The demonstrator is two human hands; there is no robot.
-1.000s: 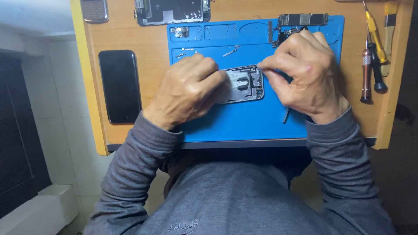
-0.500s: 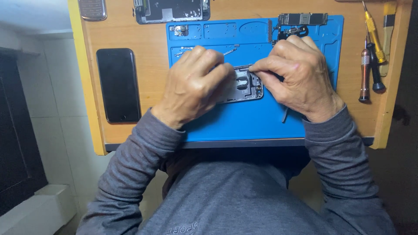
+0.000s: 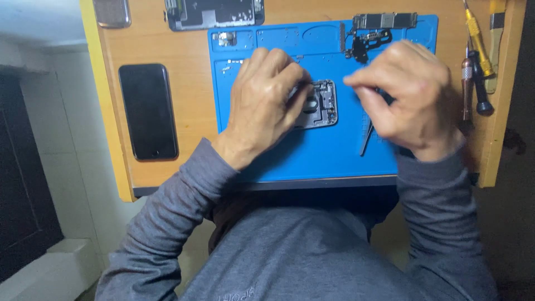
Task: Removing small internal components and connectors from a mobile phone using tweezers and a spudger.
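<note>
Phone housing (image 3: 319, 104), opened and stripped, lies on the blue work mat (image 3: 334, 150), just right of mat centre, partly under your left hand (image 3: 266, 100). Your left hand rests on the housing's left end, fingers curled over it and pressing it flat to the mat. Your right hand (image 3: 409, 95) hovers just right of the housing, apart from it, thumb and forefinger pinched together; whether they grip a small part, I cannot tell from the blur. A thin dark tool (image 3: 366, 136) shows beneath that hand, on the mat.

Judgement on the step: keep the left hand's pressure steady so the housing cannot slide, and bring the pinch in low and slow; small screws scatter easily on this mat.

Farther out: a black phone (image 3: 147, 111) lies face up on the wooden desk (image 3: 189, 67), left of the mat. At the mat's far edge sit a circuit board (image 3: 384, 21) and a dark flex part (image 3: 365, 43). Screwdrivers (image 3: 476, 72), one yellow-handled, lie right of the mat. Another open phone frame (image 3: 214, 12) lies at the desk's far edge. No packages, labels or signs are legible
</note>
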